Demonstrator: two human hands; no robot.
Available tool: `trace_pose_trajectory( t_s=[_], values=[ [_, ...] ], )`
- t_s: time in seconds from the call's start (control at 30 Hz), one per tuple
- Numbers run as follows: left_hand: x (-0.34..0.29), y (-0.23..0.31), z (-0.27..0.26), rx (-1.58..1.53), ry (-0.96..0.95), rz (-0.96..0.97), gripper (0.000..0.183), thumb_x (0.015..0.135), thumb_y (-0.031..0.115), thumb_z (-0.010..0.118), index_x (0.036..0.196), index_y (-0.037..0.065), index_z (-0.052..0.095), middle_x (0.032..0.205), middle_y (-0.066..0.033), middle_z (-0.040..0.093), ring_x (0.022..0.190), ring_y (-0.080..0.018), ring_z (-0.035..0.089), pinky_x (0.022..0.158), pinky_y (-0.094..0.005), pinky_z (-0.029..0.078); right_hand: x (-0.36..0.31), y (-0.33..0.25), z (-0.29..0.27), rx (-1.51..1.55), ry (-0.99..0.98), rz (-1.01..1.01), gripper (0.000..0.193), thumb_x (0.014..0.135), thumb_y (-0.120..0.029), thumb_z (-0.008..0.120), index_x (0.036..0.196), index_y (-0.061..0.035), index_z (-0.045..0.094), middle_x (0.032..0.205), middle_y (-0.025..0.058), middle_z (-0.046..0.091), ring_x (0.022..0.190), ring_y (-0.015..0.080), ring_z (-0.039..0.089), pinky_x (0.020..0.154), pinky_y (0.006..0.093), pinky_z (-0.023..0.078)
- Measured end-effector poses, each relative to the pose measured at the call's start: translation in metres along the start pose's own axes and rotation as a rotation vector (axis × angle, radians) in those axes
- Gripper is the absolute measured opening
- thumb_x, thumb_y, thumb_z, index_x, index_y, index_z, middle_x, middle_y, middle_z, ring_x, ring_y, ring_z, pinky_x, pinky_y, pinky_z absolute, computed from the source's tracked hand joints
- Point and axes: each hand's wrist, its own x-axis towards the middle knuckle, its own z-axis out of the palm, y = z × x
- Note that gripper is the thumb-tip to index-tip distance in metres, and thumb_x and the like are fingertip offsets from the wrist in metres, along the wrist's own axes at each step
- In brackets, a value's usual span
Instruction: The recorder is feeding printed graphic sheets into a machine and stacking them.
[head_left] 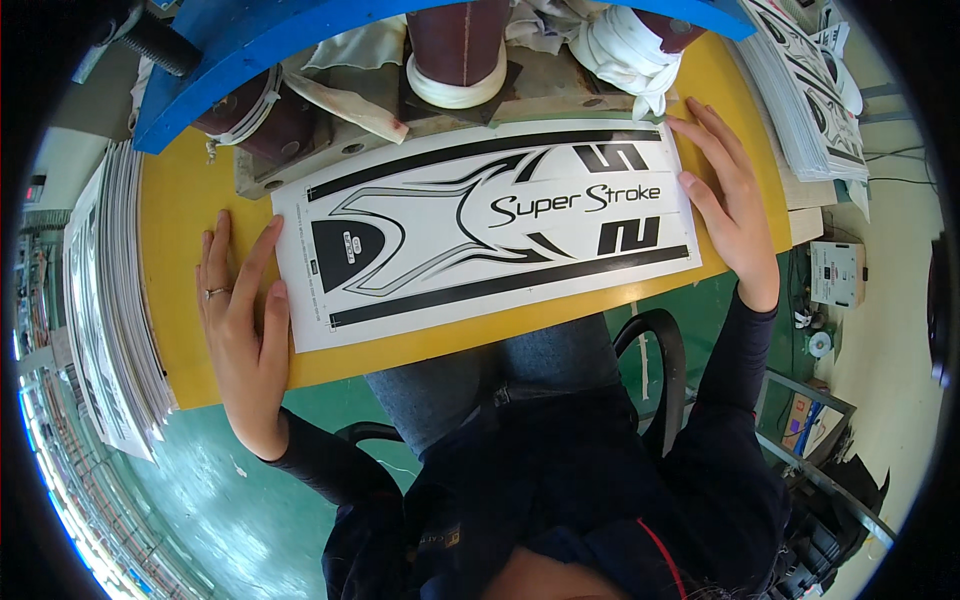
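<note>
A white printed sheet (440, 225) with black and grey graphics and two black bars lies on the yellow tabletop (440, 350), tilted a little up to the right. My left hand (245, 315), a ring on one finger, rests with spread fingers at the sheet's left edge, index fingertip and thumb against it. At the opposite end, my right hand (732, 195) has its fingers stretched out and parted, with the index fingertip and thumb by the sheet's right edge. Neither hand is closed around anything.
Beyond the sheet stands a machine with a metal base plate (255, 172), dark red cloth-wrapped posts (456, 45) and a blue frame (290, 35). Stacks of printed sheets rise at the left (115, 300) and right (805, 95). A black chair armrest (665, 370) is below the table.
</note>
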Motion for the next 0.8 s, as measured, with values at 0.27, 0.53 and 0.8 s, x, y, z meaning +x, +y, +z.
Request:
trace_pose_trajectory(
  t_s=[0.27,0.53,0.8],
  values=[
    [-0.0020,-0.0024,0.0005,0.027,-0.011,-0.024,0.045,0.097,0.017,0.049,0.139,0.014,0.064,0.159,-0.0174,0.043,0.151,-0.0401,0.033,0.123,-0.0487,0.023,0.0004,-0.0028,0.0012,0.017,0.001,-0.003,0.044,0.094,-0.028,0.062,0.137,-0.0164,0.063,0.154,0.0179,0.049,0.147,0.0406,0.038,0.119,0.0495,0.030],
    [-0.0015,-0.0041,0.0000,0.004,0.006,0.002,0.042,0.097,0.016,0.053,0.137,0.015,0.066,0.158,-0.0202,0.043,0.148,-0.0452,0.034,0.120,-0.0519,0.026,0.0005,-0.0026,-0.0002,0.009,0.001,-0.004,0.045,0.093,-0.028,0.063,0.137,-0.0167,0.063,0.154,0.0176,0.049,0.147,0.0403,0.039,0.119,0.0494,0.030],
    [-0.0007,-0.0026,0.0020,0.001,0.001,-0.004,0.042,0.098,0.017,0.052,0.137,0.015,0.065,0.158,-0.0204,0.043,0.148,-0.0452,0.034,0.120,-0.0522,0.026,-0.0002,-0.0026,-0.0016,0.004,0.002,0.000,0.045,0.094,-0.029,0.064,0.137,-0.0168,0.064,0.153,0.0175,0.050,0.146,0.0402,0.039,0.119,0.0491,0.031]
  ],
)
